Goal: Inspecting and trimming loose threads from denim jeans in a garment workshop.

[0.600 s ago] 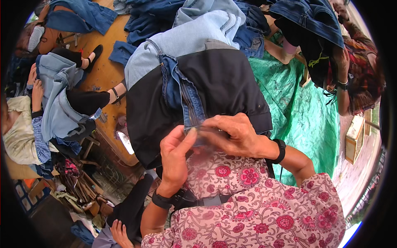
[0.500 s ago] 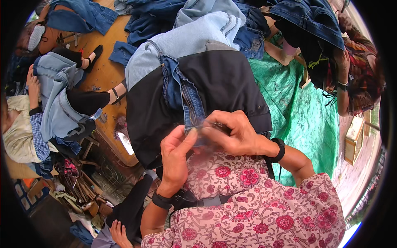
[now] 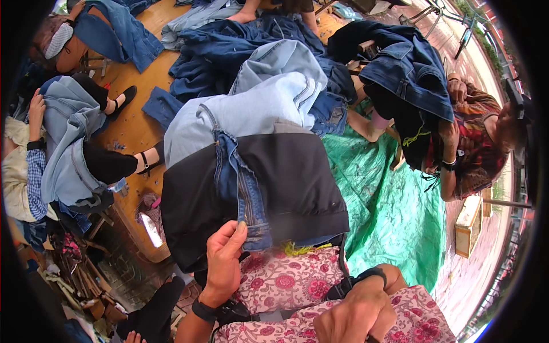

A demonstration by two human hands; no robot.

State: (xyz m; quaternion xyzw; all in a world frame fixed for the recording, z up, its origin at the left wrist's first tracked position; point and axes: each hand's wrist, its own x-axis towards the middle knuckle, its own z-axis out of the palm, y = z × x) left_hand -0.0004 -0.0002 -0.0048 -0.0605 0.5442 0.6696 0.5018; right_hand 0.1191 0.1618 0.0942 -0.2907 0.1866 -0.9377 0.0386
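Note:
A dark denim strip with a zipper lies over black fabric, with light-blue denim above it. My left hand pinches the strip's lower end between thumb and finger. Yellow threads show just right of that end, on the pink floral cloth over my lap. My right hand is low at the right, away from the strip, fingers curled; what is in them, if anything, is hidden.
A wooden table holds dark denim piles. Other people work on denim at left and right, bare feet and sandals showing. A green tarp lies to the right, beside a wooden crate.
My right hand has left the zipper strip and moved down to the right. My left hand still pinches the strip. The whole scene sits lower in the picture.

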